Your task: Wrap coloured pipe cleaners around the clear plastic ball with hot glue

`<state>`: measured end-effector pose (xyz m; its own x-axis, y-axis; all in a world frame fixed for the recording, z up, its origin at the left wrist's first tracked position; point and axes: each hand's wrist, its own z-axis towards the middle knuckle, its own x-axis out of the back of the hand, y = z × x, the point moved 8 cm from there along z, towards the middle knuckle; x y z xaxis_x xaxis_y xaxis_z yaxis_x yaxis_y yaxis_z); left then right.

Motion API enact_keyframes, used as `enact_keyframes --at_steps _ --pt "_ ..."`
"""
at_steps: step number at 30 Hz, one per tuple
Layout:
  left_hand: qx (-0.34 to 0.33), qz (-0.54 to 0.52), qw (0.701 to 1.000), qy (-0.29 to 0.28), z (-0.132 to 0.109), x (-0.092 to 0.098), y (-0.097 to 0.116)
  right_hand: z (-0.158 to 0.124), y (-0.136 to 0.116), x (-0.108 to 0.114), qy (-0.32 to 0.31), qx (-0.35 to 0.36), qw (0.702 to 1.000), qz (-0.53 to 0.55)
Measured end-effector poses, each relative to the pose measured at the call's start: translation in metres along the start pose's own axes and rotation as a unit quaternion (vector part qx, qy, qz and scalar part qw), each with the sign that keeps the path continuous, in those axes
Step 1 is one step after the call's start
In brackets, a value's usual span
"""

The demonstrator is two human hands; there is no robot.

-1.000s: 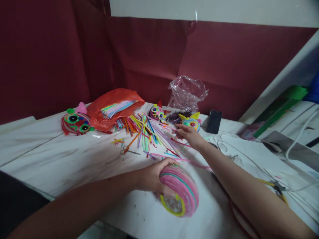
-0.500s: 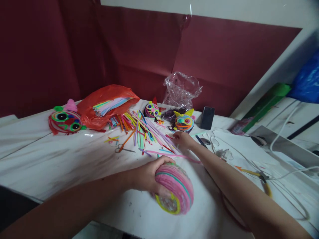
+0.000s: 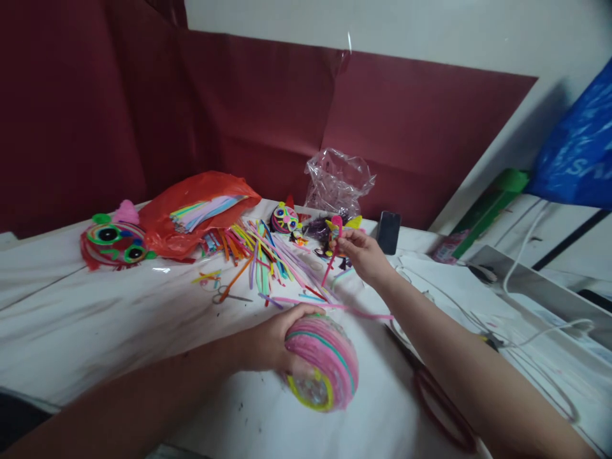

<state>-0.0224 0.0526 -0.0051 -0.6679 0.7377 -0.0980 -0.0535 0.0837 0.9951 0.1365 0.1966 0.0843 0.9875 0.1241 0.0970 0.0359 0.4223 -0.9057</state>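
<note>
My left hand (image 3: 280,341) is wrapped around the side of a round craft piece (image 3: 332,357), coiled in pink pipe cleaners with a teal stripe. A yellow ring surrounds a clear patch on its lower side. Farther off, my right hand (image 3: 366,256) pinches a pink-red pipe cleaner (image 3: 329,268) whose upper end is curled into a loop. Behind that hand, a decorated animal-face ball (image 3: 354,223) with yellow ears is partly hidden. Loose pipe cleaners (image 3: 280,255) lie in a spread heap to the left of the right hand.
Large red-handled scissors (image 3: 437,405) lie under my right forearm, and small scissors (image 3: 234,296) by the heap. A red plastic bag (image 3: 201,185) holds more pipe cleaners. Two more face balls, a phone (image 3: 388,233), a clear bag (image 3: 339,182) and cables (image 3: 540,366) are around.
My right hand has risen from the tabletop with the pink-red pipe cleaner between its fingers. The left hand keeps its hold on the pink ball. The view has shifted slightly.
</note>
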Motion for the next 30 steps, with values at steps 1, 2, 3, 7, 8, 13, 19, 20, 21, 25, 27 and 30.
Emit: enact_keyframes --at_steps 1,2,3,7,8,13,19,20,21,25,27,30 --pt "-0.01 -0.002 1.0 0.004 0.0 0.001 0.001 -0.003 -0.004 -0.004 -0.004 -0.005 1.0 0.029" --pt "-0.026 -0.005 1.0 0.009 0.0 0.003 0.003 -0.007 -0.008 -0.008 -0.009 -0.011 0.999 0.047" --pt "-0.05 -0.009 0.999 0.017 -0.001 0.005 0.006 -0.011 -0.011 -0.013 -0.016 -0.017 0.998 0.057" --pt "-0.183 0.025 0.979 0.086 -0.008 0.022 0.028 -0.034 -0.02 -0.037 -0.053 -0.026 0.997 0.056" --pt "-0.204 0.041 0.973 0.099 -0.01 0.025 0.032 -0.041 -0.021 -0.043 -0.065 -0.027 0.996 0.055" --pt "-0.15 -0.014 0.988 0.019 -0.006 0.011 0.026 -0.078 -0.021 -0.068 -0.119 -0.08 0.987 0.072" --pt "-0.106 -0.061 0.992 0.017 -0.005 0.0 0.026 -0.085 -0.018 -0.06 -0.084 -0.09 0.991 0.052" --pt "-0.106 -0.059 0.993 0.014 -0.005 -0.001 0.026 -0.083 -0.017 -0.056 -0.064 -0.086 0.993 0.054" --pt "-0.104 -0.056 0.993 0.011 -0.006 -0.001 0.025 -0.08 -0.017 -0.052 -0.045 -0.082 0.994 0.056" --pt "-0.09 -0.061 0.994 0.004 -0.005 0.002 0.021 -0.07 -0.021 -0.051 -0.035 -0.07 0.996 0.051" --pt "-0.077 -0.063 0.995 -0.02 -0.004 0.0 0.018 -0.065 -0.027 -0.053 -0.048 -0.05 0.997 0.035" --pt "-0.069 -0.051 0.996 -0.026 -0.004 -0.002 0.018 -0.063 -0.04 -0.058 -0.06 -0.012 0.998 0.008"
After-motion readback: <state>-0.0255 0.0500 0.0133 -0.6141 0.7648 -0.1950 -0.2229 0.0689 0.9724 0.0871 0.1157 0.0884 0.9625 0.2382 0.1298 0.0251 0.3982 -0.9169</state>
